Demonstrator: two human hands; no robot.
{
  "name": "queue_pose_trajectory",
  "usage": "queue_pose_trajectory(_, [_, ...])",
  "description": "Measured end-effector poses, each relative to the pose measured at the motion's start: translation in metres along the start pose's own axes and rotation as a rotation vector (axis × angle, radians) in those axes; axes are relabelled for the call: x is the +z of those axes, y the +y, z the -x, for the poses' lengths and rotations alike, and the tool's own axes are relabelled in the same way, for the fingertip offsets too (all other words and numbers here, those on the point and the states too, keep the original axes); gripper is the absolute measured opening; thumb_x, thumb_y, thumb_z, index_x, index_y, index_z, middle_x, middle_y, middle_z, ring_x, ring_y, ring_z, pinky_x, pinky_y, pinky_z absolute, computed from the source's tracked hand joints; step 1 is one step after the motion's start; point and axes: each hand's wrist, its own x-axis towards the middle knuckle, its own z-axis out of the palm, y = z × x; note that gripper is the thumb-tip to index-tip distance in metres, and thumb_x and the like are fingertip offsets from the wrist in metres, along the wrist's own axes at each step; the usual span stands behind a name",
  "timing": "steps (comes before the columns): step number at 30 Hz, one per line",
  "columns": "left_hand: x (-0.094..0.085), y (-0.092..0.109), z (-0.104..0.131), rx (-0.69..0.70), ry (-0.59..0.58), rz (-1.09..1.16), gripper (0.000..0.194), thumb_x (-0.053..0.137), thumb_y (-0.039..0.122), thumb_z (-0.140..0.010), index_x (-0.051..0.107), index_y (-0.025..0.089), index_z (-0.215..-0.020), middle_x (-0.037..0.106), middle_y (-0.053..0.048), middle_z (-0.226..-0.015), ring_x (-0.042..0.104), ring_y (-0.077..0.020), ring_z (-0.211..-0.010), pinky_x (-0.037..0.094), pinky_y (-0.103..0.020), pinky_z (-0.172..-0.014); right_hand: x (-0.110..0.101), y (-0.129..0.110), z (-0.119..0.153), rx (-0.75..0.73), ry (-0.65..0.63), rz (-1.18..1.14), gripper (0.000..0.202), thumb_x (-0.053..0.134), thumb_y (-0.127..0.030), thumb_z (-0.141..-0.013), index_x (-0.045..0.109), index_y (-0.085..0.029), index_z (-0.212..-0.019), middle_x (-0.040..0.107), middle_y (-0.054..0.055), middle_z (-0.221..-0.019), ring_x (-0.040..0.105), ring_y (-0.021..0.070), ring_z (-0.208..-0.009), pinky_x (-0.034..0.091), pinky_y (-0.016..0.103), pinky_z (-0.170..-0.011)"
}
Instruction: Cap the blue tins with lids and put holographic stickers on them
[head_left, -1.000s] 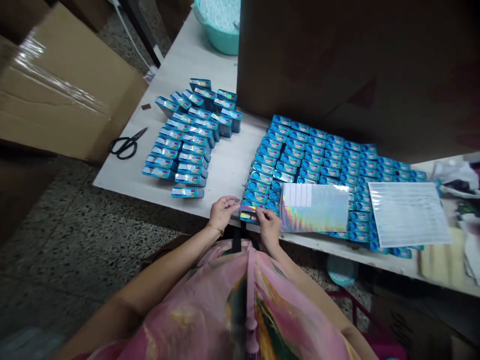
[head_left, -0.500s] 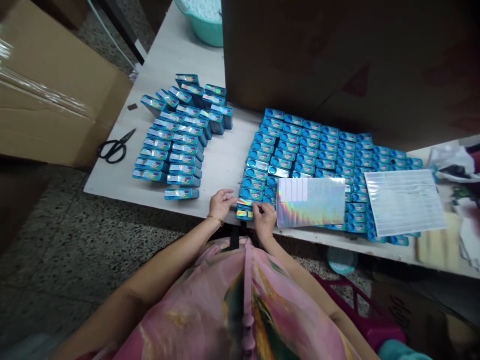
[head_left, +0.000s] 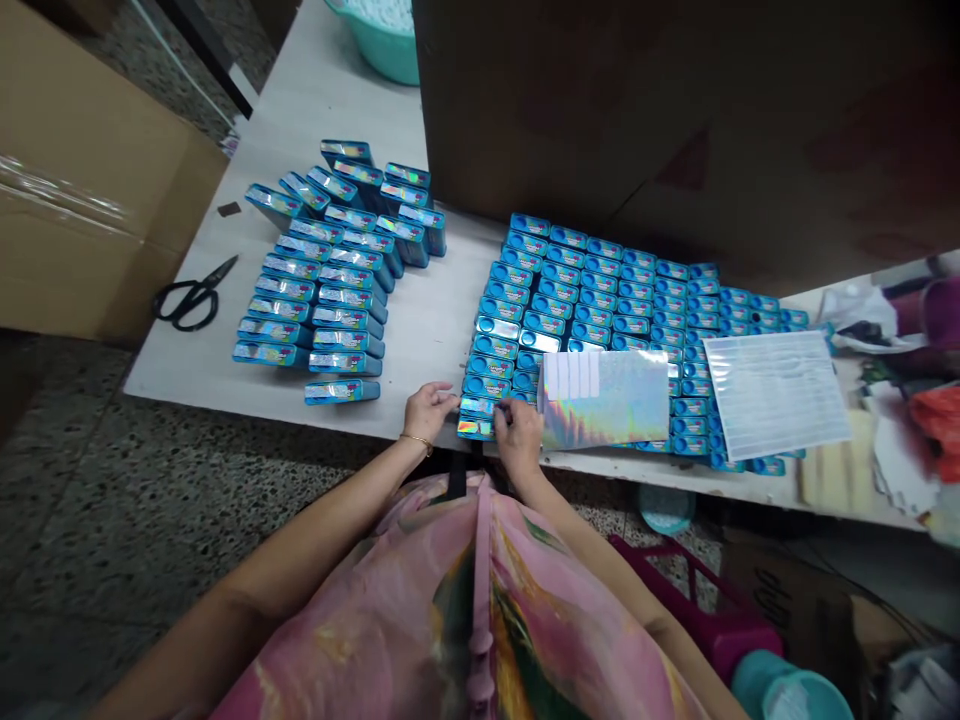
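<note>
A: Where is the blue tin (head_left: 475, 418)?
B: At the desk (head_left: 427, 320) edge, just left of the holographic sheet (head_left: 607, 412).
A: The fingers?
B: Left hand (head_left: 427, 408) and right hand (head_left: 517, 434) both pinch its ends.

Soft even daylight; upper right dim; edges warped, right side blurred.

The small box (head_left: 477, 418) under my fingers (head_left: 448, 398) is bright blue with a rainbow holographic strip. The rows of boxes (head_left: 600, 300) behind it are the same blue. The sticker sheet (head_left: 611, 408) shimmers silver with rainbow bands and white blank strips. The second sheet (head_left: 776, 392) is white, finely lined. The surface (head_left: 431, 320) is pale grey. The scissors (head_left: 191, 298) are black. The basin (head_left: 382, 45) is teal. My garment is pink, streaked green and yellow.
</note>
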Motion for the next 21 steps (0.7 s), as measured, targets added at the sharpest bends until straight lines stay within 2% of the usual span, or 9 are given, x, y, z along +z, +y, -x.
queue_pose_trajectory(3, [-0.001, -0.010, -0.003, -0.008, 0.002, -0.013, 0.042, 0.071, 0.031, -0.051, 0.056, 0.013, -0.086, 0.062, 0.000, -0.065, 0.059, -0.0139, -0.060, 0.046, -0.028, -0.063, -0.013, 0.000, 0.003, -0.201, -0.151, 0.167, 0.031, 0.041, -0.023, -0.086, 0.055, -0.027, -0.113, 0.056, 0.007, -0.088, 0.044, 0.0208, -0.083, 0.028, 0.034, -0.072])
queue_pose_trajectory(6, [-0.006, -0.021, -0.011, -0.024, 0.022, -0.125, 0.039, 0.071, 0.030, -0.050, 0.058, 0.013, -0.084, 0.061, 0.000, -0.063, 0.058, -0.0139, -0.059, 0.047, -0.027, -0.060, -0.020, -0.002, 0.004, -0.312, -0.265, 0.285, 0.042, 0.041, -0.019, -0.084, 0.045, -0.028, -0.125, 0.054, 0.009, -0.094, 0.043, 0.0219, -0.084, 0.028, 0.036, -0.072])
queue_pose_trajectory(9, [-0.007, -0.015, -0.015, 0.019, 0.085, -0.287, 0.037, 0.069, 0.029, -0.053, 0.059, 0.014, -0.084, 0.061, -0.001, -0.066, 0.058, -0.0147, -0.061, 0.047, -0.027, -0.061, -0.033, 0.008, -0.005, -0.337, -0.246, 0.276, 0.040, 0.041, -0.020, -0.083, 0.049, -0.029, -0.121, 0.054, 0.008, -0.098, 0.043, 0.0217, -0.085, 0.030, 0.036, -0.073])
queue_pose_trajectory(11, [0.004, 0.003, -0.012, 0.160, 0.099, -0.359, 0.036, 0.063, 0.033, -0.062, 0.059, 0.014, -0.093, 0.063, -0.005, -0.079, 0.059, -0.0154, -0.068, 0.048, -0.029, -0.064, -0.052, 0.029, -0.019, -0.283, -0.130, 0.229, 0.038, 0.040, -0.021, -0.084, 0.051, -0.028, -0.119, 0.054, 0.008, -0.102, 0.044, 0.0213, -0.087, 0.032, 0.036, -0.074])
queue_pose_trajectory(12, [0.014, 0.014, -0.010, 0.280, 0.080, -0.392, 0.035, 0.058, 0.034, -0.069, 0.059, 0.015, -0.098, 0.062, -0.007, -0.089, 0.059, -0.0159, -0.073, 0.048, -0.030, -0.067, -0.064, 0.043, -0.029, -0.244, -0.054, 0.212, 0.038, 0.039, -0.021, -0.084, 0.051, -0.027, -0.119, 0.053, 0.008, -0.104, 0.044, 0.0214, -0.089, 0.033, 0.036, -0.076])
queue_pose_trajectory(14, [0.043, 0.038, -0.004, 0.552, -0.063, -0.497, 0.034, 0.052, 0.034, -0.076, 0.057, 0.020, -0.106, 0.059, -0.007, -0.104, 0.056, -0.0178, -0.092, 0.045, -0.032, -0.081, -0.090, 0.075, -0.053, -0.183, 0.077, 0.214, 0.039, 0.039, -0.021, -0.084, 0.048, -0.023, -0.122, 0.051, 0.010, -0.112, 0.043, 0.0225, -0.096, 0.033, 0.037, -0.079])
queue_pose_trajectory(16, [0.081, 0.057, -0.005, 0.725, -0.207, -0.610, 0.047, 0.058, 0.034, -0.072, 0.051, 0.021, -0.117, 0.053, -0.008, -0.118, 0.047, -0.0214, -0.110, 0.038, -0.036, -0.092, -0.110, 0.107, -0.078, -0.186, 0.108, 0.259, 0.041, 0.043, -0.023, -0.083, 0.047, -0.023, -0.124, 0.048, 0.010, -0.119, 0.040, 0.0249, -0.104, 0.034, 0.038, -0.082])
queue_pose_trajectory(18, [0.119, 0.067, -0.013, 0.731, -0.266, -0.687, 0.054, 0.065, 0.032, -0.066, 0.052, 0.017, -0.116, 0.054, -0.010, -0.118, 0.046, -0.0245, -0.111, 0.037, -0.038, -0.093, -0.120, 0.133, -0.100, -0.212, 0.055, 0.309, 0.039, 0.048, -0.026, -0.081, 0.051, -0.023, -0.120, 0.050, 0.009, -0.120, 0.039, 0.0267, -0.105, 0.035, 0.039, -0.080])
queue_pose_trajectory(21, [0.159, 0.065, -0.034, 0.521, -0.320, -0.748, 0.023, 0.062, 0.021, -0.066, 0.065, 0.017, -0.088, 0.065, -0.006, -0.089, 0.058, -0.0208, -0.086, 0.045, -0.033, -0.078, -0.114, 0.162, -0.116, -0.288, -0.061, 0.339, 0.026, 0.048, -0.027, -0.082, 0.063, -0.024, -0.104, 0.057, 0.008, -0.109, 0.045, 0.0242, -0.094, 0.037, 0.036, -0.077])
